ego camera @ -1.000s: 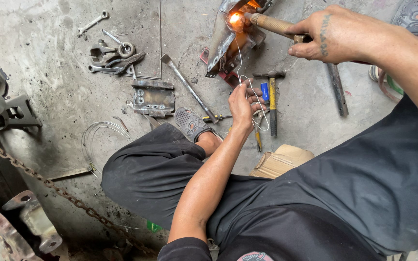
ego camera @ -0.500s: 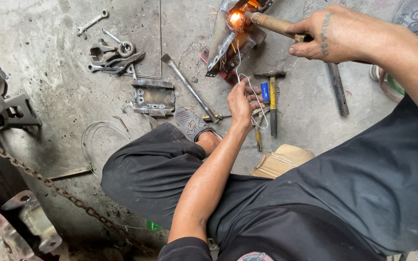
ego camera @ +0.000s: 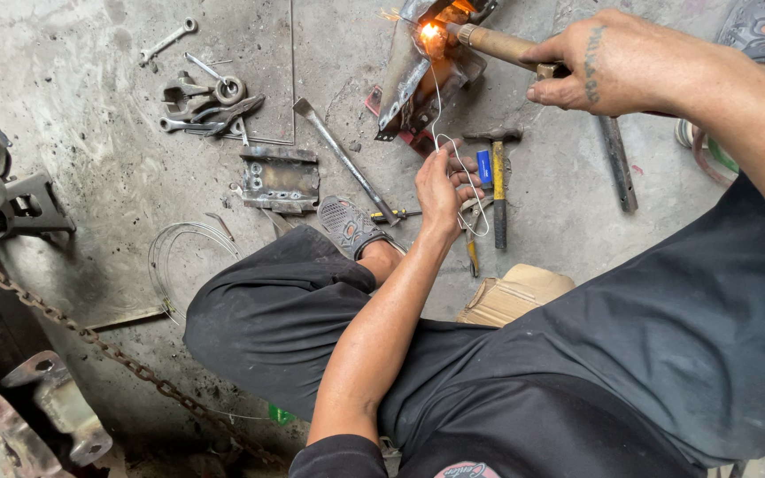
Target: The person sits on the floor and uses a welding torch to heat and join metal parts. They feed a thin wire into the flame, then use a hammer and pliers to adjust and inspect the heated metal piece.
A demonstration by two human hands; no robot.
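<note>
Torch (ego camera: 498, 42) tip leftward, toward flame (ego camera: 428, 32)

I'm squatting on the stained concrete floor (ego camera: 64, 106) of a metal repair workshop. Spanners (ego camera: 210, 104) lie in a heap at the far left, a hammer (ego camera: 498, 177) and a long steel bar (ego camera: 345, 161) just ahead of my knee. A rusty chain (ego camera: 90, 341) trails along the near left beside heavy machine parts (ego camera: 2, 199), and metal glows orange under a flame (ego camera: 427, 34) at the far side.

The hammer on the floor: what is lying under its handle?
A blue piece shows beside the hammer handle, and pliers lie near its lower end. The left hand and wire cover the rest.
</note>
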